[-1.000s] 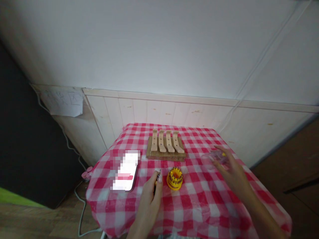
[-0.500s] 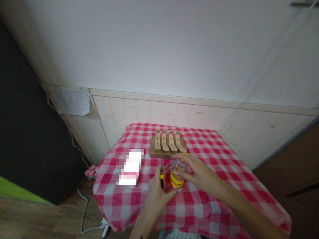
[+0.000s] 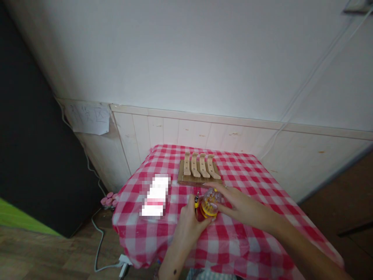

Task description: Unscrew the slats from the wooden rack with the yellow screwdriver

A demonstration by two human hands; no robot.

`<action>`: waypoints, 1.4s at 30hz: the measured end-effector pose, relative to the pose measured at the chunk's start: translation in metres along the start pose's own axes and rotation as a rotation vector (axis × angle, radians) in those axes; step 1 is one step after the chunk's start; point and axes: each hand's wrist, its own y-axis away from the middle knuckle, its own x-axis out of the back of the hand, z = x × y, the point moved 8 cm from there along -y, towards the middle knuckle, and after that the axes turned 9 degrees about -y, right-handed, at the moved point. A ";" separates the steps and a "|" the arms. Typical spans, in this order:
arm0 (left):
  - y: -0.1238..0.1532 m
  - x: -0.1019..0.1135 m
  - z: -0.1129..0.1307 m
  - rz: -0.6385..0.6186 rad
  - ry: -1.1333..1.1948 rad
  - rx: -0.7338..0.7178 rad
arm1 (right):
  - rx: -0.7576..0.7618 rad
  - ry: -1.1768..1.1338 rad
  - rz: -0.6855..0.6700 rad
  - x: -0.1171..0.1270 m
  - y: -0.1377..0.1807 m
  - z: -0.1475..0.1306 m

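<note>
We find the round yellow plastic bit holder (image 3: 209, 215) on the red-and-white checked table (image 3: 250, 245), the clear domed plastic lid (image 3: 211, 195) over it; full seating cannot be told. Our right hand (image 3: 240, 204) has its fingers clamped about the lid. Our left hand (image 3: 189, 219) curls its fingers around a slim black-and-yellow screwdriver (image 3: 196, 202), thumb at the holder's base. We judge the lid light, stiff and slippery, best held low by its sides.
</note>
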 end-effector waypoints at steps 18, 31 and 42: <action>-0.002 -0.008 -0.010 -0.038 -0.079 0.032 | -0.065 0.262 0.027 0.002 -0.014 0.002; -0.005 -0.006 -0.008 0.016 -0.009 -0.025 | -0.130 0.055 0.412 -0.019 0.011 0.030; 0.012 0.015 0.015 0.003 0.159 -0.149 | -0.202 -0.292 0.412 -0.063 0.014 0.073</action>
